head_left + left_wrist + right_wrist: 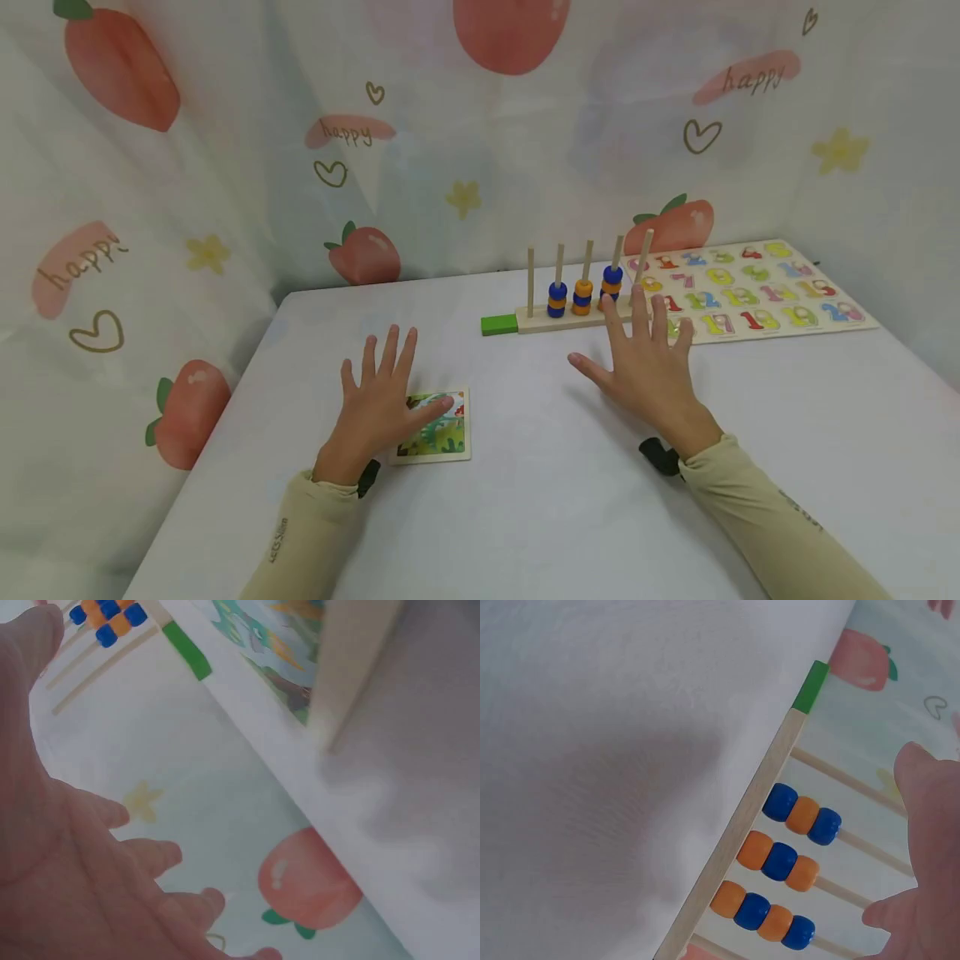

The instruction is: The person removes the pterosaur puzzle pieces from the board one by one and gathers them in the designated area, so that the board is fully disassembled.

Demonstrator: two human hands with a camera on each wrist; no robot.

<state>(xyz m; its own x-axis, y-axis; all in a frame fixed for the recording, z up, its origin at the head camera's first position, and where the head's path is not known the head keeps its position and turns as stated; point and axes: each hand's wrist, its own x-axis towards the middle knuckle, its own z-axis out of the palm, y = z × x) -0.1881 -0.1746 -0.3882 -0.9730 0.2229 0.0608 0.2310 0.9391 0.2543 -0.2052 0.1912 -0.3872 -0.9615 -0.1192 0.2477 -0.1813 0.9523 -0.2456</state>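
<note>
Both hands are spread flat with the fingers apart and nothing held, the left hand (378, 408) at the puzzle board (438, 435) and the right hand (652, 375) in front of the bead abacus (583, 298). The relation that matters most seems to be nearness: the puzzle board lies on the worktop (517, 517) just to the thumb side of the left hand, partly covered by that thumb in the head view, and well apart from the right hand. It looks close to square, so it offers no marked long axis (its picture appears to be a green-blue dinosaur among plants, though the hand hides some of it). Whether the thumb touches the board or only hangs above it, I cannot tell. The abacus lies farther from the person, its long base running left to right across the worktop, with a green block (499, 324) at its left end. The right hand is the nearer one to it, and its fingertips overlap the right part of the base in the head view. Beside the abacus, at the right rear, lies the number board (742, 279), also nearer to the right hand
</note>
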